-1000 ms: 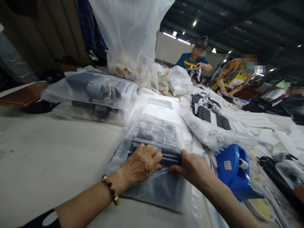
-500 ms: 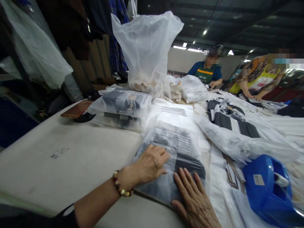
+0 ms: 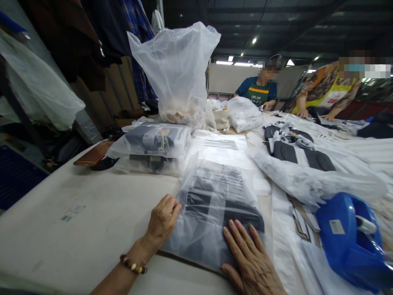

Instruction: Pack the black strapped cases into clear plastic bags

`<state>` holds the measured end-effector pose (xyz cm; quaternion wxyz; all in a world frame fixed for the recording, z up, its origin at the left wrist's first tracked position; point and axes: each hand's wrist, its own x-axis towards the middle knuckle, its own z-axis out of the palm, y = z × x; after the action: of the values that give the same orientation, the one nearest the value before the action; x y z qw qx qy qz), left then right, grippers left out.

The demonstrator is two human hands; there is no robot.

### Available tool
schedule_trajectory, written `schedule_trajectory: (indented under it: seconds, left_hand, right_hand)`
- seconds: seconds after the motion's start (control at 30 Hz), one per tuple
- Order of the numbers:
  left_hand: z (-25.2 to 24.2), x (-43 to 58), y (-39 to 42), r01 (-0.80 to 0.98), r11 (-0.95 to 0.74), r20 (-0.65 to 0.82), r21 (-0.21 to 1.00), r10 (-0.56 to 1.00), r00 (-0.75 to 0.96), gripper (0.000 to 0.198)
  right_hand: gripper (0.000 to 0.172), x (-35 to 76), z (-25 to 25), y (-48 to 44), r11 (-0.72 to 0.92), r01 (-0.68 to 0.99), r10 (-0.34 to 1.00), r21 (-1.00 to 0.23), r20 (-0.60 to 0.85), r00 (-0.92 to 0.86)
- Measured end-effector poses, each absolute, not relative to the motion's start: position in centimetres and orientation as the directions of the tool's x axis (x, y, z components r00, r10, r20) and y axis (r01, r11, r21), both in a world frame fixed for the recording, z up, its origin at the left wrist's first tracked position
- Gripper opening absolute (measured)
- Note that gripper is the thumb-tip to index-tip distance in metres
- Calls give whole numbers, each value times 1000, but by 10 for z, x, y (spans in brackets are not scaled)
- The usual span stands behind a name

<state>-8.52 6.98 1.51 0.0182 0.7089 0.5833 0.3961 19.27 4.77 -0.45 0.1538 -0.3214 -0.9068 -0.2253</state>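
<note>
- Head view: left hand (image 3: 162,219) grips the left edge of a clear bag (image 3: 215,213) w/ dark clothes inside, fingers curled on the plastic.
- Right hand (image 3: 250,260) lies flat & open on the bag's near right part, fingers spread, pressing down. Prob. to squash air out & keep the bag from sliding.
- Bag lies flat on the surface (image 3: 92,213), just in front of the person; its near edge is close to the surface's front edge.
- Blue tape holder (image 3: 350,237) sits near, to the right of the right hand, not touching it.
- Stack of packed bags (image 3: 152,145) sits farther back on the left; behind it stands a tall, puffy plastic sack (image 3: 178,69).
- Long wrapped bundle (image 3: 307,176) lies to the right, past the bag.
- Left side of the surface is bare, so lots of room there. Right side is crowded w/ white wrap & paper.
- 2 other people work at the far end, well apart.
</note>
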Motion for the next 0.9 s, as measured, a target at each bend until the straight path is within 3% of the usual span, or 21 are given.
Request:
schedule_trajectory:
  seconds: [0.2,0.37,0.7,0.83,0.9]
  left_hand:
    - [24,-91,64,810,-359,505,463,858,92,23]
    - [42,-85,62,848,-322,355,420,919,173,21]
    - [30,-81,73,765,-331,414,552,906,93,24]
    - [26,-86,71,711,-342,421,614,904,71,28]
    - [16,-92,74,697,-299,380,652,924,41,27]
  right_hand:
    - [59,192,-3,47,696,655,513,294,434,-741]
    - [61,192,-4,47,696,659,521,286,431,-737]
    - [58,190,4,44,715,662,527,226,448,-722]
    - [42,206,27,36,763,636,523,115,469,-712]
    - [37,230,38,37,691,719,569,74,558,-604]
